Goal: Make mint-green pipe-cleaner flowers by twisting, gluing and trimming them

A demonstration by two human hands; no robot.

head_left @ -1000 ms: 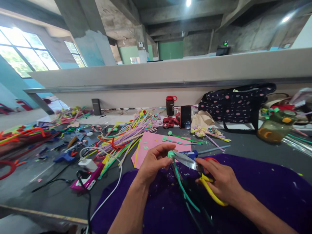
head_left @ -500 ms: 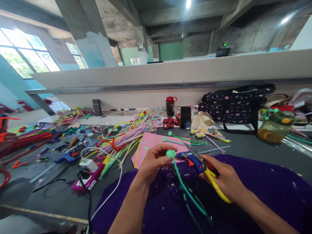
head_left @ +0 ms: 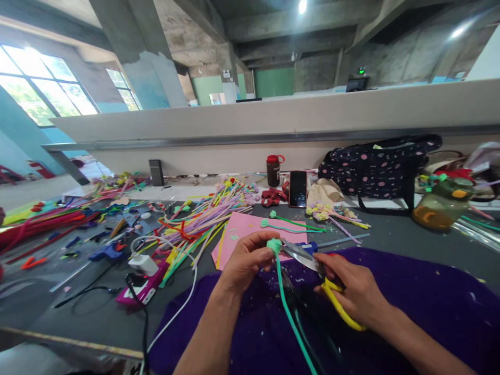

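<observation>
My left hand pinches a mint-green fuzzy flower head between thumb and fingers. Its long green pipe-cleaner stem hangs down over the purple cloth. My right hand is wrapped round the scissors, which have yellow handles. Their metal blades point left, with the tips right beside the flower head; whether they touch it I cannot tell. Behind the blades, a blue glue gun is mostly covered.
A pink sheet with green stems lies beyond my hands. To the left are a heap of pastel pipe cleaners, a magenta power strip with cables, and another blue glue gun. Phone, bottle, bag and jug stand behind.
The scissors have swung lower and closer to the flower head, now covering more of the glue gun. The stem hangs straighter. At the far left, another person's hand has mostly gone out of view.
</observation>
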